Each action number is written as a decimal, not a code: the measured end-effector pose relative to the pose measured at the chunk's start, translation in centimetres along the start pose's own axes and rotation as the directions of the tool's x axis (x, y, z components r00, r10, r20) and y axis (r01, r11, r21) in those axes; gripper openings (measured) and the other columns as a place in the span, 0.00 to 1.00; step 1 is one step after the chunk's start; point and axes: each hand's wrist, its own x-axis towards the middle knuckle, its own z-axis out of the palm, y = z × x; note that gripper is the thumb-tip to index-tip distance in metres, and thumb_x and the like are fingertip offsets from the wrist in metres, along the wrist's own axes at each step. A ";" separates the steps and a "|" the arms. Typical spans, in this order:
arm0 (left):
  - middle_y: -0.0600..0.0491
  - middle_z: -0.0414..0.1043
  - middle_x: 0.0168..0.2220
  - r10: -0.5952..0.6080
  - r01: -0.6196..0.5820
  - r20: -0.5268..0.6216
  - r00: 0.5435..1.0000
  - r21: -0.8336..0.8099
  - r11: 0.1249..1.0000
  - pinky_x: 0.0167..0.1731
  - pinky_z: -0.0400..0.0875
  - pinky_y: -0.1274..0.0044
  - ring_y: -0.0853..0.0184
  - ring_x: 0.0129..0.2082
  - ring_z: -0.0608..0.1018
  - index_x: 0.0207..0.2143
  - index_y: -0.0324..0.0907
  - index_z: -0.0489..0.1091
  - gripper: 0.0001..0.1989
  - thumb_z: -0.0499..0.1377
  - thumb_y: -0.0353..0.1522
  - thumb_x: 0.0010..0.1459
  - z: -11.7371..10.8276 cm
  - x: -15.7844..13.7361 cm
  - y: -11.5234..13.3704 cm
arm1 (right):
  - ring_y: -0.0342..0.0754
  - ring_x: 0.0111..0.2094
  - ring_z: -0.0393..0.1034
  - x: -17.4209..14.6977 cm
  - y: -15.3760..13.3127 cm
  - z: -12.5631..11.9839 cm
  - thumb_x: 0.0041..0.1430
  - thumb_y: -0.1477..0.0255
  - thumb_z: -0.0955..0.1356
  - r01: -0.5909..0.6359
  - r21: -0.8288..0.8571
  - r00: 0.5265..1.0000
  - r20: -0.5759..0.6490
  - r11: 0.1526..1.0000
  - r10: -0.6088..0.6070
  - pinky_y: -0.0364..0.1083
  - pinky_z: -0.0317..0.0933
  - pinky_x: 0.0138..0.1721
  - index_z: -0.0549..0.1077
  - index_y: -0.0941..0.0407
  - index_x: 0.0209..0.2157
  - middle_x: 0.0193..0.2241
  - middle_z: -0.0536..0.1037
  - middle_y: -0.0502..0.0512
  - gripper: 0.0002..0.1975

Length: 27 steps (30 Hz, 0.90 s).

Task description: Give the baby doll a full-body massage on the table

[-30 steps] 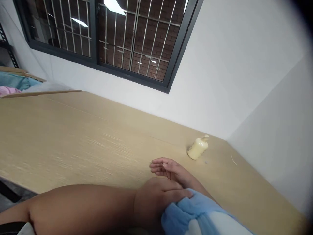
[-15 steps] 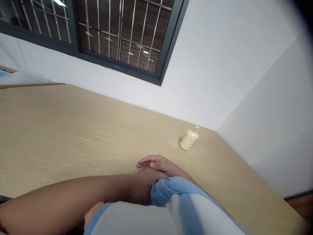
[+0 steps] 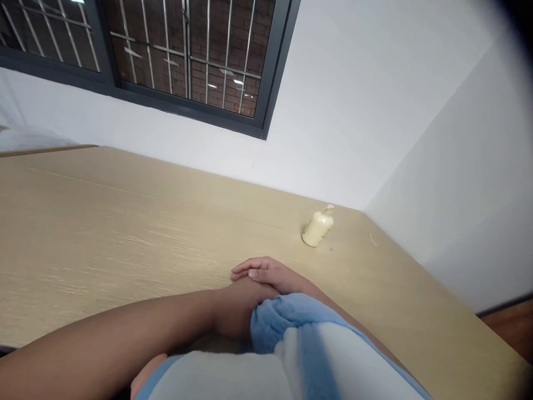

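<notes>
My right hand [image 3: 266,272] lies flat over the back of my left hand [image 3: 245,293], its fingers stretched out together and pointing left. The left hand rests beneath it on the wooden table [image 3: 125,233]; its fingers are hidden by the right hand and by blue-and-white fabric [image 3: 287,322]. That fabric bulges up in front of both forearms at the bottom of the view. Beyond my hands, to the right, stands a cream pump bottle [image 3: 318,229] with small dark lettering. Neither hand touches it.
A white wall [image 3: 333,111] runs behind the table, with a dark-framed, barred window [image 3: 187,61] at upper left. A thin pale strand [image 3: 373,239] lies near the table's right edge. Translucent plastic [image 3: 33,139] shows at far left.
The view has shifted slightly, so the bottle and window sit a little higher and further left. My hands keep the same crossed pose.
</notes>
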 end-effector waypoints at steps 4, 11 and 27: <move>0.52 0.79 0.34 0.004 -0.005 0.010 1.000 0.068 0.998 0.33 0.68 0.73 0.60 0.33 0.79 0.32 0.44 0.77 0.08 0.62 0.30 0.47 -0.1 0.1 0.1 | 0.54 0.56 0.68 0.2 0.6 -0.3 0.57 0.59 0.72 0.000 0.032 1.000 -0.018 0.999 0.001 0.55 0.56 0.60 0.75 0.57 0.51 0.54 0.74 0.62 0.23; 0.52 0.78 0.37 0.008 -0.009 0.012 1.000 0.079 0.997 0.34 0.68 0.74 0.61 0.35 0.78 0.33 0.42 0.75 0.06 0.62 0.30 0.49 -0.1 0.0 0.0 | 0.48 0.43 0.73 0.1 0.7 -0.9 0.58 0.58 0.71 -0.023 -0.087 0.998 -0.054 0.996 0.018 0.48 0.62 0.47 0.75 0.56 0.51 0.42 0.79 0.57 0.23; 0.54 0.77 0.35 -0.047 0.044 0.006 0.999 0.231 0.972 0.35 0.66 0.73 0.62 0.35 0.77 0.28 0.41 0.73 0.04 0.64 0.32 0.48 1.6 0.0 -0.6 | 0.49 0.45 0.73 0.5 1.8 -1.4 0.57 0.56 0.72 -0.033 -0.105 0.996 -0.086 0.994 0.024 0.49 0.62 0.49 0.74 0.56 0.51 0.45 0.78 0.59 0.25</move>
